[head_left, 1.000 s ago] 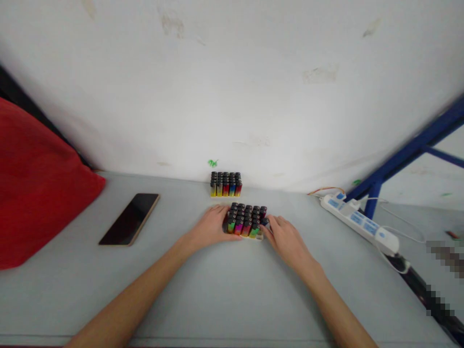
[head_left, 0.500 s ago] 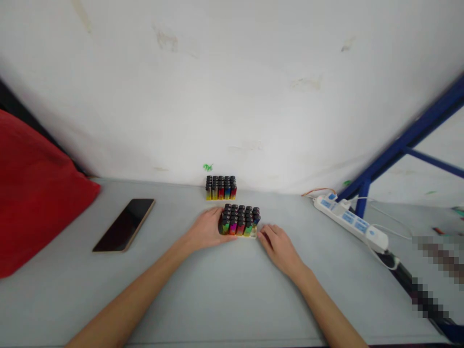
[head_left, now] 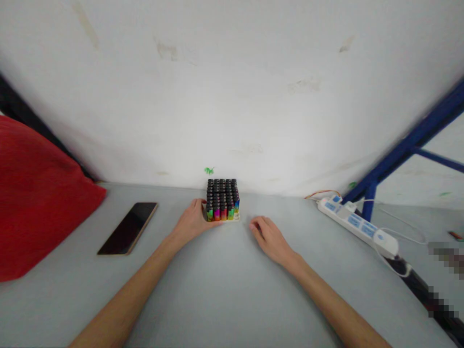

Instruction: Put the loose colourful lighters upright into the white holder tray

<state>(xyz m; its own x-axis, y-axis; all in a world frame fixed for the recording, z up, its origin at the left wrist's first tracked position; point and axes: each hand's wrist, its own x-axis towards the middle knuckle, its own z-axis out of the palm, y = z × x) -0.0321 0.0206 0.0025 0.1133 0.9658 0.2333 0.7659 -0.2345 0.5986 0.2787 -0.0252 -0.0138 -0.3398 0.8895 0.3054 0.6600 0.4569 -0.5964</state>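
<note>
Several lighters point(head_left: 221, 198) with black tops and bright, many-coloured bodies stand upright in close rows near the wall. The front rows sit in a pale tray point(head_left: 236, 217), whose front right corner shows a spot with no lighter. My left hand point(head_left: 192, 217) is closed around the tray's left end, thumb along the front edge and fingers at the left side. To the right of the tray, apart from it, my right hand point(head_left: 270, 237) rests on the table with fingers loosely bent and thumb apart. Nothing shows in it.
A dark-screened phone point(head_left: 127, 228) lies on the grey table point(head_left: 217, 299) at the left, near a red cloth point(head_left: 39, 203). A white power strip point(head_left: 357, 224) with cables lies at the right beside a blue metal frame point(head_left: 391, 159). A white wall point(head_left: 232, 96) stands behind.
My left hand has moved the tray of lighters back and left, up against the group by the wall. My right hand has come away from the tray's right end.
</note>
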